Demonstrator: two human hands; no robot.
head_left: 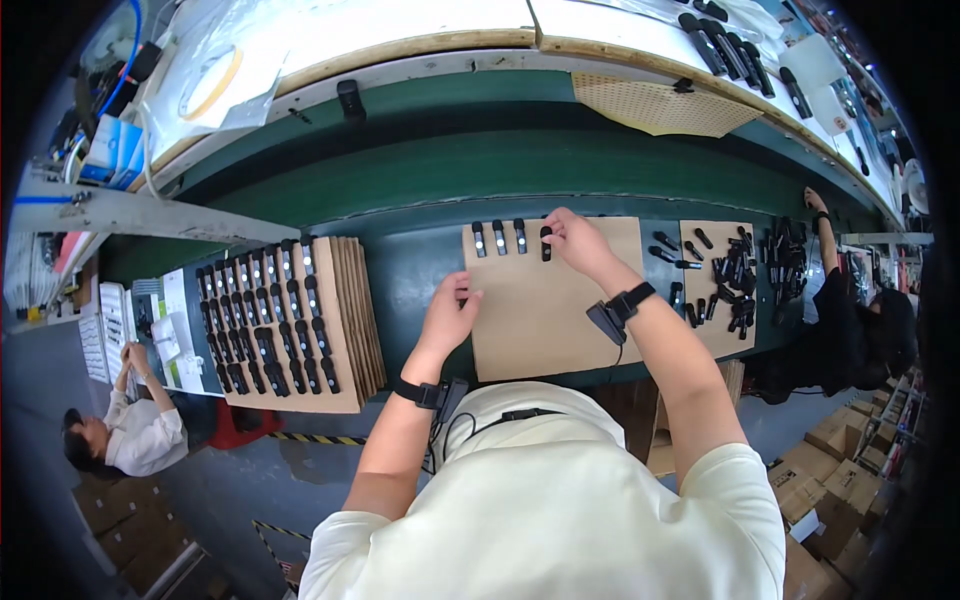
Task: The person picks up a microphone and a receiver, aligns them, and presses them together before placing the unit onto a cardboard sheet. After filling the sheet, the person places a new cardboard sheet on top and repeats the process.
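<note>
On the brown cardboard sheet (560, 320) in front of me, three black microphone-shaped handsets (500, 238) stand in a row along the far left edge. My right hand (575, 245) pinches another black handset (546, 244) at the right end of that row. My left hand (450, 318) hovers by the sheet's left edge, its fingers loosely bent and thumb apart, with nothing visible in it. Further right, many loose handsets (735, 275) lie scattered on a second cardboard sheet (690, 235).
At left, a stack of cardboard sheets (352, 320) carries rows of handsets. Beyond the table runs a green belt (420, 170), with a white bench (400, 20) behind it. A person in black (830, 330) reaches in at right; another in white (150, 440) sits at left.
</note>
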